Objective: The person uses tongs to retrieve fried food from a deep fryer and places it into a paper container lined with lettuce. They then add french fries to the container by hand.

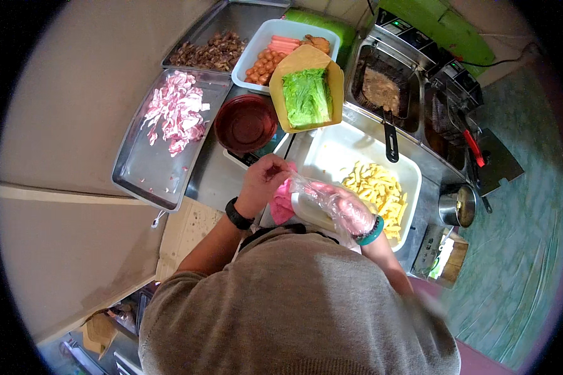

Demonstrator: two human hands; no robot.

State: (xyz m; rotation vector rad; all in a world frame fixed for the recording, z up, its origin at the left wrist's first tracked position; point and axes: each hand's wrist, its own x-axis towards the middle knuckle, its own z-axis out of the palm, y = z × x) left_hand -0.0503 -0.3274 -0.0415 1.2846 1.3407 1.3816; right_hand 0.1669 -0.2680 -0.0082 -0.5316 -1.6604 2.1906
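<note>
The metal worktop (213,181) carries a near tray (142,169) and a far tray (250,20) at left. Right of them sit a scale (271,148) and white tub (324,150).

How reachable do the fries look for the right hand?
Likely yes: the right hand is close beside the fries, nothing visible between, though the left hand seems to pinch its glove.

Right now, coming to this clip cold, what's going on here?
A person's left hand pinches at a clear plastic glove that covers the right hand; whether it is going on or off can't be told. The right hand is over a white tray with yellow potato strips. Beyond it, lettuce sits in a brown paper box.
</note>
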